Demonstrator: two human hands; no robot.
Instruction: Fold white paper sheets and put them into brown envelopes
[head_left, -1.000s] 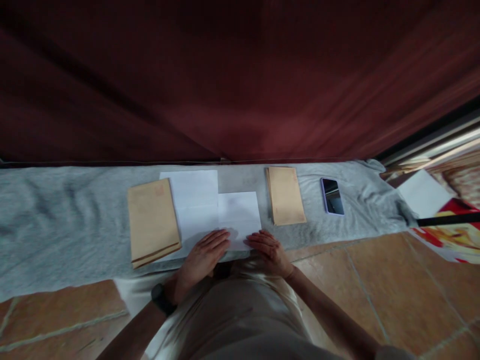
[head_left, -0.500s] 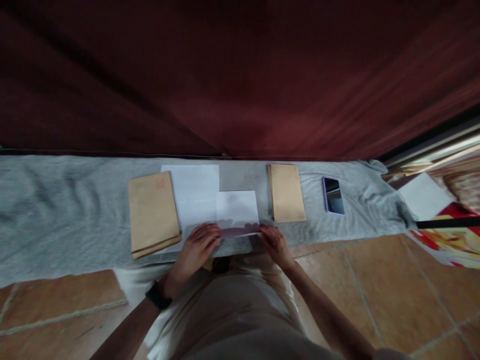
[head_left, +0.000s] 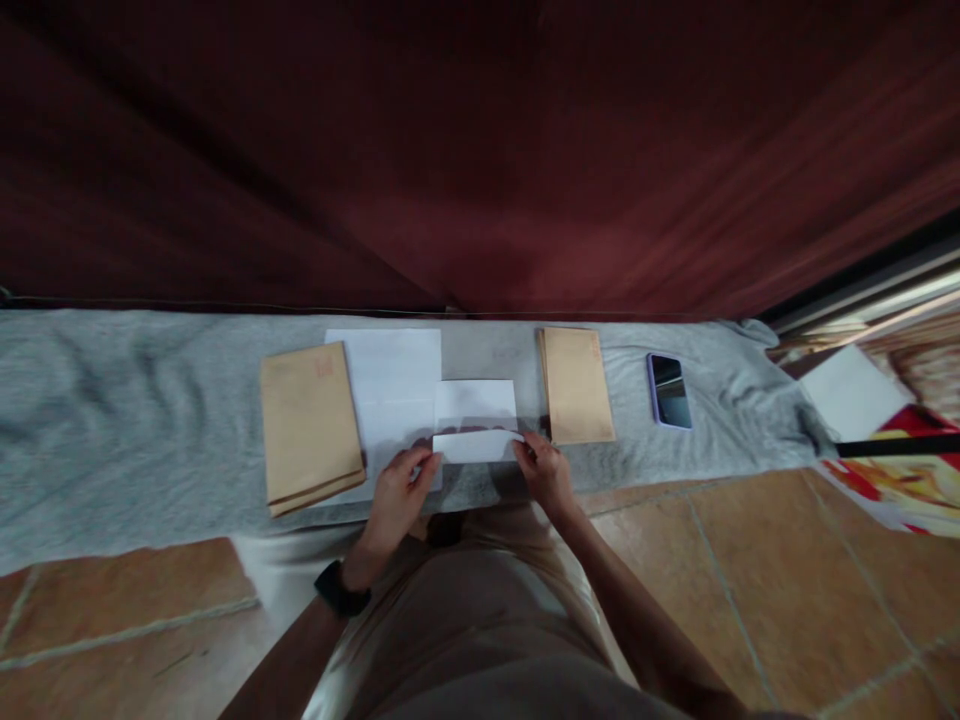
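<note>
In front of me lies a small sheet of white paper (head_left: 475, 400), its near edge lifted and bent over into a flap. My left hand (head_left: 400, 492) pinches the left end of that flap between thumb and fingers. At the right end, my right hand (head_left: 546, 474) pinches the flap's other corner. Larger white sheets (head_left: 397, 370) lie flat to the left, partly under a stack of brown envelopes (head_left: 311, 425). More brown envelopes (head_left: 577, 385) rest just beyond my right hand.
A grey cloth (head_left: 150, 430) covers the long narrow surface. A phone in a purple case (head_left: 669, 390) lies on it at the right. Dark red fabric (head_left: 480, 160) rises along the far edge. Tiled floor (head_left: 675, 560) shows on the near side.
Both hands have raised the near edge of the paper and brought it away from me over the sheet, so the flap now shows as a bright strip.
</note>
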